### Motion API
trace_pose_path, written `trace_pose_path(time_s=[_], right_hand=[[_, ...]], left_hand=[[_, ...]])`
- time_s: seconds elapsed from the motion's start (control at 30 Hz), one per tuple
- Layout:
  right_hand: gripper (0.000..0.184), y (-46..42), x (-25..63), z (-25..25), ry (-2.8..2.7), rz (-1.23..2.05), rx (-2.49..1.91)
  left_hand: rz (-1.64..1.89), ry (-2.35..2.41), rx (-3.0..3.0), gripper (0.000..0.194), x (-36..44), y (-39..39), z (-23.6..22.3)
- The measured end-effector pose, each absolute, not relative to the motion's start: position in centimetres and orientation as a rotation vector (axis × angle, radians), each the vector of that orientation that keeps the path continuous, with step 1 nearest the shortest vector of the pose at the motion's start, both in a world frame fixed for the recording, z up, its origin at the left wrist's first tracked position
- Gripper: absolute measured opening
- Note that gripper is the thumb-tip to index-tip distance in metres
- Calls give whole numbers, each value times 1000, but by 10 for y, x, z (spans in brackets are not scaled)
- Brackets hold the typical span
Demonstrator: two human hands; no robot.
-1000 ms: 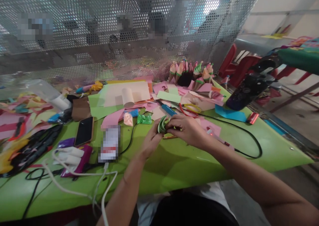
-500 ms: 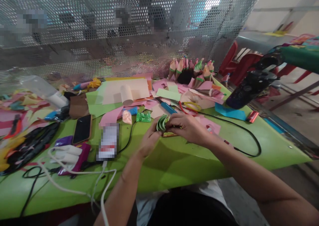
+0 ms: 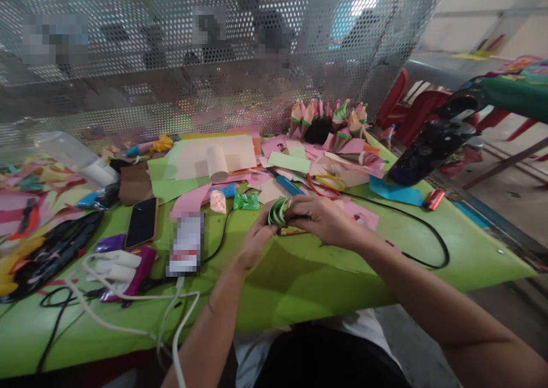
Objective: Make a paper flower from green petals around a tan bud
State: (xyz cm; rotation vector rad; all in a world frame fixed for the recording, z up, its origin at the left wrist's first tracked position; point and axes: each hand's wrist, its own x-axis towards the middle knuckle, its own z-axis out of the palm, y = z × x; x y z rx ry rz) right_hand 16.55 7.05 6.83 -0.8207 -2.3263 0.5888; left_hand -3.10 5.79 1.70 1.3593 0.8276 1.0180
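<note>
A light green layered paper swirl (image 3: 278, 211) is held just above the table, between my two hands. My left hand (image 3: 258, 231) is closed around its left side, with the thumb below it. The fingers of my right hand (image 3: 319, 217) pinch its right end, and they hide that part. Under my hands lies a pencil (image 3: 294, 232). Just behind them are a blue cutter knife (image 3: 287, 184) and a green wrapped packet (image 3: 246, 201). Several finished paper ice cream cones (image 3: 329, 116), some with similar swirls, stand at the back of the table.
Paper sheets (image 3: 233, 148), scissors (image 3: 329, 184) and a paper roll (image 3: 217, 164) lie behind my hands. Two phones (image 3: 142, 222) and white cables (image 3: 115, 323) are on the left. A dark bottle (image 3: 422, 151) stands right, near a black cable (image 3: 428, 228). A perforated metal screen (image 3: 171, 85) rises behind.
</note>
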Motion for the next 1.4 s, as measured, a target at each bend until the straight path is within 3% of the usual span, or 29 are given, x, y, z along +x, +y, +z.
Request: trace_pose_path(time_s=[0.33, 0.8, 1.4], right_hand=[[11, 71, 165, 68, -2326, 549, -829], [11, 69, 164, 67, -2374, 365, -870], [11, 58, 163, 64, -2157, 408, -781]], left_hand=[[1038, 835, 1409, 53, -30, 57, 20], [1034, 797, 1321, 62, -31, 59, 14], [1076, 904, 1397, 58, -29, 59, 17]])
